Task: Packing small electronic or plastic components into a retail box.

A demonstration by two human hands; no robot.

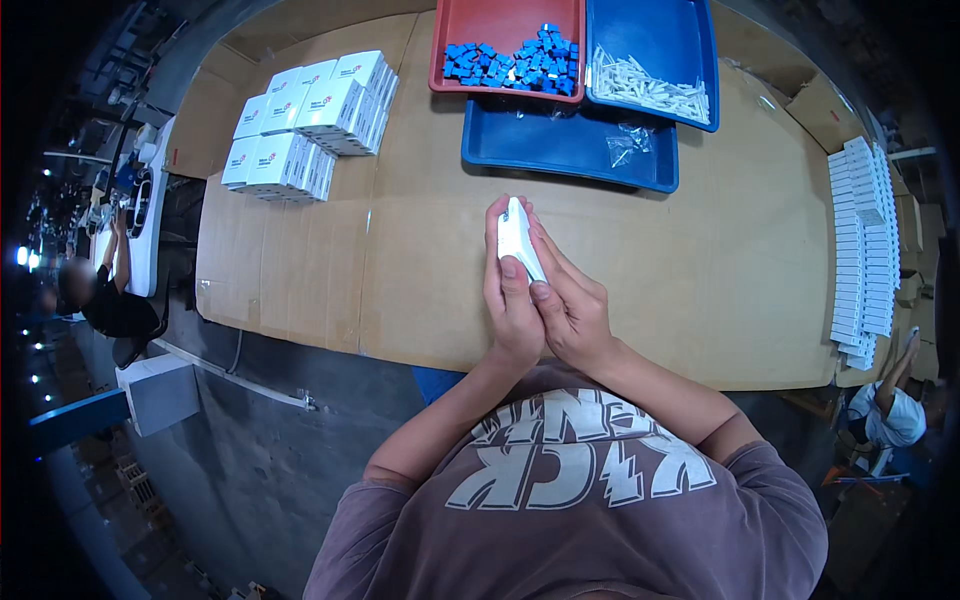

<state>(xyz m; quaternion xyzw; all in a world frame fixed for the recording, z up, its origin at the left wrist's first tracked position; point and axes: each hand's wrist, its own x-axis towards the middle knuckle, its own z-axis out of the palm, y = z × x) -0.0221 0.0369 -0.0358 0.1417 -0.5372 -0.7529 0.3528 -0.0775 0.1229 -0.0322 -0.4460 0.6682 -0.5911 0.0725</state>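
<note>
Between my two hands, above the cardboard-covered table [440, 270], is a small white carton [515, 238], standing on a tilt with its upper end showing. My left hand [512, 312] closes on its left side, thumb pressed on the near face. From the other side my right hand [578, 312] clasps it, with the fingers along the right edge and the thumb beside the left one. The palms cover the carton's lower part.
White cartons [290, 120] are stacked at the far left, and more white cartons [862, 240] line the right edge. Beyond my hands, a red tray [437, 50] holds small blue pieces. A blue tray [650, 25] contains white sticks; a lower blue tray [560, 150] has clear plastic bags.
</note>
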